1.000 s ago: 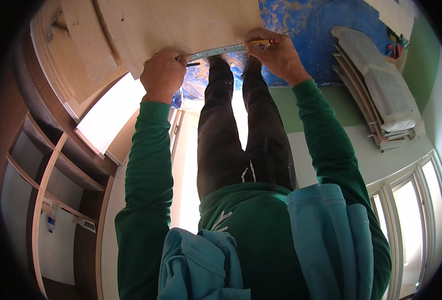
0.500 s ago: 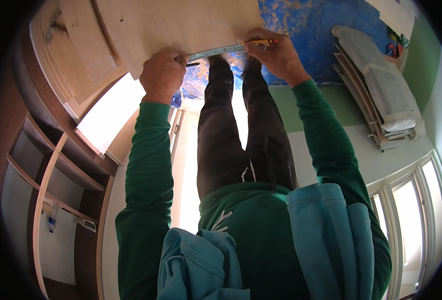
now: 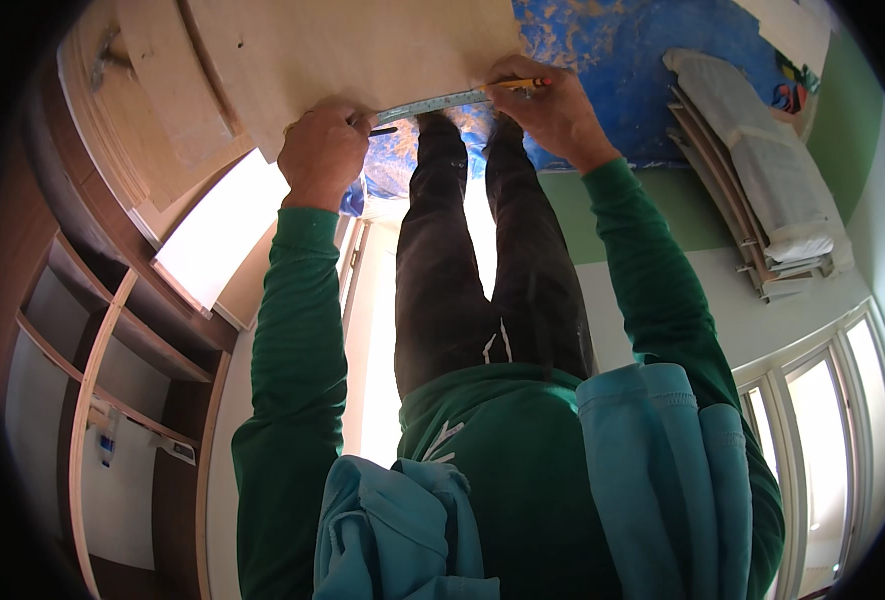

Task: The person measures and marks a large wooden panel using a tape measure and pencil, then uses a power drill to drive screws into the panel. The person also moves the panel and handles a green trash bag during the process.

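A pale wooden board (image 3: 362, 50) lies in front of me, and a silver graduated ruler (image 3: 432, 104) runs along its near edge. My left hand (image 3: 320, 152) is closed round the ruler's left end; a short dark bar (image 3: 383, 131) sticks out beside its fingers, its kind unclear. At the ruler's right end, my right hand (image 3: 552, 112) is closed with an orange-yellow pencil (image 3: 522, 84) pinched in it. The right fingertips are by the board's corner and the ruler, but whether they press on the ruler is hidden.
Blue floor sheeting (image 3: 642, 80) with brown dust spreads beyond the board. Wrapped panels (image 3: 752, 160) are stacked at right. A brown shelf unit (image 3: 122, 400) stands at left, near more wooden boards (image 3: 162, 90). A light-blue cloth (image 3: 652, 460) hangs over my front.
Both hands and the ruler have stayed almost in place. My left hand has shifted very slightly left, and the view has moved a little.
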### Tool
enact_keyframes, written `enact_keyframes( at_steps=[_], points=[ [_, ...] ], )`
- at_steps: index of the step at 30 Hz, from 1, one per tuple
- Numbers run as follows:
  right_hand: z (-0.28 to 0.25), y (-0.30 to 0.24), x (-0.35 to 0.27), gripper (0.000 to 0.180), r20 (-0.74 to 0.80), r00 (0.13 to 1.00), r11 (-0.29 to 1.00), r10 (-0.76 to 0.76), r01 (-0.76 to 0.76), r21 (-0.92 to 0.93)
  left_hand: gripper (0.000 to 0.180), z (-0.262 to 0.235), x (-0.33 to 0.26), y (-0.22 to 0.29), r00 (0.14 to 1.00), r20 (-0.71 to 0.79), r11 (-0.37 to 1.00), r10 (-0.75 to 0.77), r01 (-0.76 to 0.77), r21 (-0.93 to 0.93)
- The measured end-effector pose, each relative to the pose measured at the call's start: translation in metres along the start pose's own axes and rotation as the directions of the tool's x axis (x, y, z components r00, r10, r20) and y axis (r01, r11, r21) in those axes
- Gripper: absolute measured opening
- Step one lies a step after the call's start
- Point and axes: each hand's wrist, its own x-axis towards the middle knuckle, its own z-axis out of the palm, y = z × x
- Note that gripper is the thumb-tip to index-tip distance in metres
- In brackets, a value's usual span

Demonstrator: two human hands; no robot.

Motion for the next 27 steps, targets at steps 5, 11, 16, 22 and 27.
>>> enact_keyframes(
  at_steps=[5,11,16,22,27],
  points=[
    [-0.001,-0.007,-0.001,0.014,0.001,0.999,0.999,0.041,-0.041,0.01,0.035,0.0,0.0,0.0,1.0,-0.001,1.0,-0.015,0.015,-0.018],
    [0.001,-0.003,-0.001,0.015,-0.003,0.999,0.999,0.045,-0.045,-0.008,0.036,0.0,0.0,-0.001,1.0,-0.014,1.0,-0.001,0.0,-0.03],
    [0.0,-0.003,-0.001,0.014,0.006,0.998,0.998,0.064,-0.065,0.013,0.037,0.003,0.001,-0.002,1.0,-0.003,1.0,-0.022,0.022,-0.001],
    [-0.001,-0.008,-0.002,0.019,-0.011,0.994,0.992,0.108,-0.107,0.063,0.036,0.003,0.001,-0.001,1.0,-0.01,1.0,-0.02,0.02,-0.008],
    [-0.002,-0.011,-0.001,0.018,-0.002,0.994,0.992,0.113,-0.112,0.049,0.035,0.003,0.001,-0.001,1.0,-0.02,1.0,-0.013,0.012,-0.023]
  ],
)
